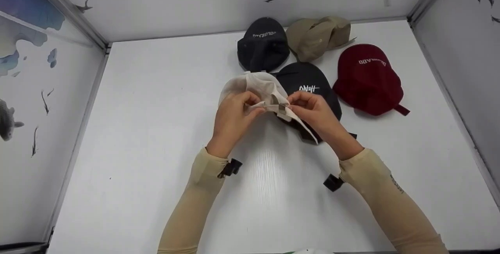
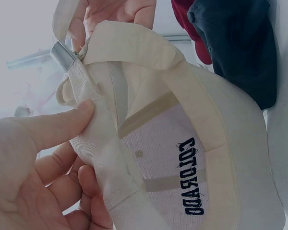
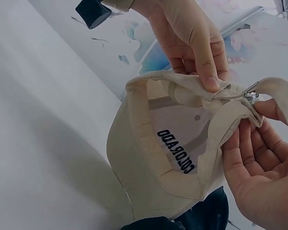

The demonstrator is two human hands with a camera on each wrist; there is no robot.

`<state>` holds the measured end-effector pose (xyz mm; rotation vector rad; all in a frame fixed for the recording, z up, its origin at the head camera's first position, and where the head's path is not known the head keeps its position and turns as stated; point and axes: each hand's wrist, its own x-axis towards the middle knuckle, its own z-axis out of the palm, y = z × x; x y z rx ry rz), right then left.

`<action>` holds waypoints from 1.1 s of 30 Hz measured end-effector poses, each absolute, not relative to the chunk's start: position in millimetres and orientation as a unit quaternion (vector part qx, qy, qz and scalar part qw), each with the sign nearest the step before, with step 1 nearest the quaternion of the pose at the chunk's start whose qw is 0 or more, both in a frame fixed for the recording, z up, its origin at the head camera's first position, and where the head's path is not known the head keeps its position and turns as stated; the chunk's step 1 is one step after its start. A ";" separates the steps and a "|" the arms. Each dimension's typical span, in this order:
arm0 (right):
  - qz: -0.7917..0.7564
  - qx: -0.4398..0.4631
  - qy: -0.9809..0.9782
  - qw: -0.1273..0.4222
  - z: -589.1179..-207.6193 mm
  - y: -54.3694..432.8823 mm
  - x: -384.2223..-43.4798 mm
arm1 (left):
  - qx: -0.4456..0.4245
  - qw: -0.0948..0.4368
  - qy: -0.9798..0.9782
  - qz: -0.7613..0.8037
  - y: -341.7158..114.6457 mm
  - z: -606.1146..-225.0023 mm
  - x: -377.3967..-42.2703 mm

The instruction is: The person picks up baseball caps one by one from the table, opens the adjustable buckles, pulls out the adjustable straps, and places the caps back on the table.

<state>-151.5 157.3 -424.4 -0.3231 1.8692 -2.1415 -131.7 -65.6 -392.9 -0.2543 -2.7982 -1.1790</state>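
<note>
**Cream fabric cap [image 1: 259,84] held at its back by two bare hands**

The left hand [image 1: 233,118] pinches the band, thumb on one face and curled fingers on the other. The right hand [image 1: 317,114] pinches near the silver metal buckle [image 2: 63,56], its thumb and fingers almost closed together. In the head view, the crown extends beyond the fingers, and it partly covers a black cap with white lettering [image 1: 300,76]. A dark red cap [image 1: 369,80] lies farther right.
</note>
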 end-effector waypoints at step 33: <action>-0.740 -0.084 0.651 0.146 -423.8 160.4 -149.8 | -0.073 0.041 -0.919 -0.386 -72.6 -394.8 -132.1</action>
